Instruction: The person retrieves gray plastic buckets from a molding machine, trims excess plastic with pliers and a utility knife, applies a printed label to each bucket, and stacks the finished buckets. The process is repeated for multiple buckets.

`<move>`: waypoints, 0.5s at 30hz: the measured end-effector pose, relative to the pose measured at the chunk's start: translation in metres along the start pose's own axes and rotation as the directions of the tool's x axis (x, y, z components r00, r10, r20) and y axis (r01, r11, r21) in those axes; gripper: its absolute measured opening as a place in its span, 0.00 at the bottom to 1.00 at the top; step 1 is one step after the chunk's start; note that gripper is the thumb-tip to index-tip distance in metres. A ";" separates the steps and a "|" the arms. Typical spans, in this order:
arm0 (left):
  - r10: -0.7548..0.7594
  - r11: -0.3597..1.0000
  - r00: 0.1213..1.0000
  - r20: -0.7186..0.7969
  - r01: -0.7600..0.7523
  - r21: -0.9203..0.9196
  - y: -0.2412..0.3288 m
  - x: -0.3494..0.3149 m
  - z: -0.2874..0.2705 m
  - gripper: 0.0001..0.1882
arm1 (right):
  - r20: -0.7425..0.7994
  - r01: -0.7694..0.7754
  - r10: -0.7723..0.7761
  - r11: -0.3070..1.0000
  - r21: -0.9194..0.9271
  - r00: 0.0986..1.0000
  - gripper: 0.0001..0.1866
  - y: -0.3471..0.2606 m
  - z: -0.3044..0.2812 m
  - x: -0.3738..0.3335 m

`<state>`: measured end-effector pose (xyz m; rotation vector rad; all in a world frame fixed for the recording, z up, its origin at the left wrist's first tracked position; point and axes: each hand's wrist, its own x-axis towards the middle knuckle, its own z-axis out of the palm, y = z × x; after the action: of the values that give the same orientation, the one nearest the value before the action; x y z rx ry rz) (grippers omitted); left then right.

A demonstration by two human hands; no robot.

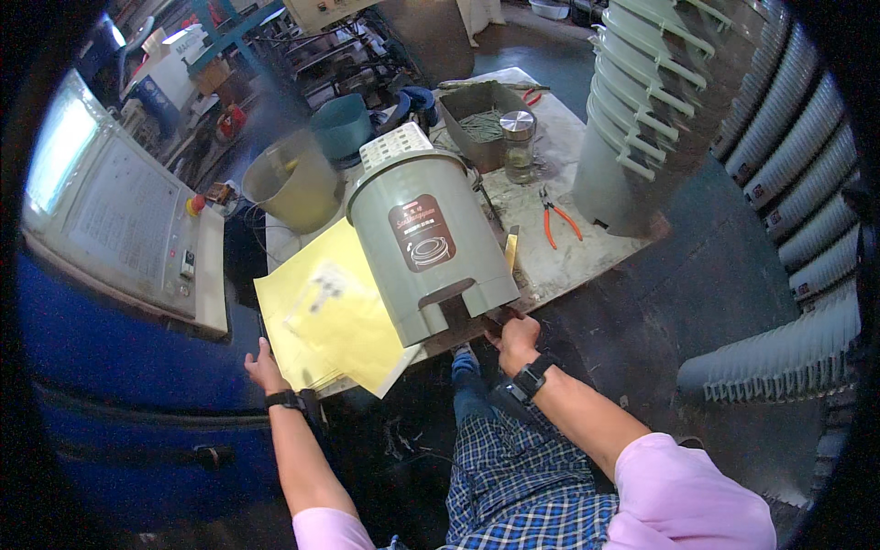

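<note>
Right hand (pixel 515 337) grips the bottom notch of the grey-green bin (pixel 429 246); left hand (pixel 264 368) pins yellow sheets (pixel 321 316). Bin appears light, rigid, smooth; hold at rim.

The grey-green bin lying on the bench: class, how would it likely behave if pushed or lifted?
The bin looks like hollow plastic, so probably light for its size. Lying on its side with rounded walls, it may roll. The right hand at its base probably steadies it.
</note>
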<state>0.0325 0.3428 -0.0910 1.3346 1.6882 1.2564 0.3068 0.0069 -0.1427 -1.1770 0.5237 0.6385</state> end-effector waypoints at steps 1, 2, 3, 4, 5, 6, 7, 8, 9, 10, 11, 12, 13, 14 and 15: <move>0.239 0.913 0.961 -0.140 -0.173 0.371 0.012 -0.022 0.004 0.23 | -0.022 -0.032 0.035 0.994 0.105 0.999 0.11 0.000 0.006 0.000; 0.381 0.910 0.921 0.086 -0.390 0.141 0.027 -0.047 0.006 0.29 | -0.050 0.028 -0.024 0.996 0.081 0.998 0.11 -0.001 0.012 -0.001; 0.533 0.846 0.801 0.272 -0.516 -0.137 0.042 -0.077 0.009 0.36 | -0.075 0.088 -0.084 0.994 0.057 0.994 0.10 -0.003 0.019 -0.004; 0.624 0.774 0.675 0.393 -0.603 -0.193 0.050 -0.118 0.014 0.39 | -0.102 0.145 -0.142 0.989 0.030 0.985 0.10 -0.005 0.025 -0.009; 0.690 0.696 0.526 0.497 -0.669 -0.260 0.055 -0.161 0.018 0.42 | -0.078 0.141 -0.134 0.986 0.094 0.988 0.10 -0.008 0.029 -0.015; 0.719 0.574 0.361 0.594 -0.790 -0.215 0.062 -0.193 0.021 0.44 | -0.052 0.136 -0.130 0.979 0.154 0.990 0.11 -0.011 0.033 -0.022; 0.676 0.429 0.215 0.705 -0.893 -0.139 0.065 -0.220 0.025 0.45 | -0.001 0.138 -0.142 0.964 0.229 0.990 0.12 -0.014 0.033 -0.029; 0.699 0.430 0.208 0.684 -0.887 -0.170 0.068 -0.243 0.036 0.45 | 0.058 0.103 -0.122 0.963 0.248 0.991 0.15 -0.018 0.032 -0.036; 0.696 0.407 0.193 0.692 -0.900 -0.158 0.072 -0.255 0.046 0.45 | 0.102 0.098 -0.123 0.970 0.221 0.987 0.16 -0.021 0.032 -0.043; 0.760 0.332 0.200 0.618 -0.937 -0.105 0.074 -0.259 0.052 0.43 | 0.167 0.119 -0.158 0.968 0.221 0.973 0.16 -0.022 0.031 -0.050; 0.773 0.360 0.231 0.591 -0.927 -0.108 0.075 -0.261 0.056 0.41 | 0.226 0.141 -0.193 0.964 0.226 0.955 0.16 -0.024 0.028 -0.056; 0.784 0.374 0.248 0.569 -0.920 -0.114 0.077 -0.260 0.059 0.39 | 0.265 0.138 -0.191 0.969 0.205 0.945 0.17 -0.026 0.024 -0.059; 0.801 0.376 0.247 0.546 -0.916 -0.138 0.078 -0.258 0.059 0.37 | 0.322 0.159 -0.212 0.970 0.184 0.923 0.17 -0.028 0.017 -0.061; 0.779 0.428 0.250 0.575 -0.882 -0.196 0.080 -0.256 0.056 0.32 | 0.359 0.176 -0.220 0.972 0.153 0.907 0.18 -0.029 0.010 -0.062; 0.773 0.509 0.288 0.565 -0.813 -0.283 0.083 -0.252 0.052 0.30 | 0.396 0.193 -0.228 0.973 0.127 0.889 0.18 -0.029 0.001 -0.062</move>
<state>0.1787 0.1196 -0.0499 2.4723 0.4748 0.9755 0.2830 -0.0110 -0.0808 -0.9679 0.0628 0.6454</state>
